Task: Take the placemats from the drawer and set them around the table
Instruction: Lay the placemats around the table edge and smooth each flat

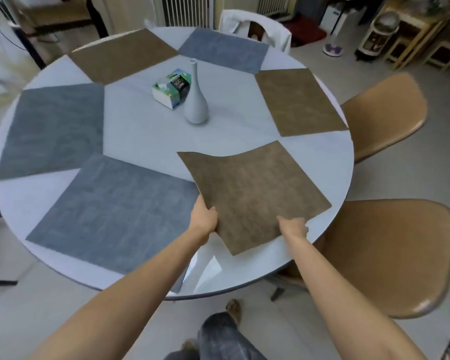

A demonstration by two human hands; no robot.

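Both hands hold a brown placemat (pixel 255 193) over the near right part of the round white table (pixel 146 141). My left hand (pixel 205 216) grips its near left edge and my right hand (pixel 292 226) grips its near right edge. The mat's far edge curls slightly upward. Several other mats lie flat around the table: a grey one (pixel 115 216) near left, a grey one (pixel 55 128) at the left, a brown one (pixel 122 54) far left, a grey one (pixel 224 49) at the back, a brown one (pixel 300 100) at the right.
A pale vase (pixel 196 100) and a tissue box (pixel 170 88) stand at the table's middle. Two tan chairs (pixel 390 253) (pixel 382 110) sit on the right, and a white-draped chair (pixel 255 28) stands behind the table. My legs show below the table's near edge.
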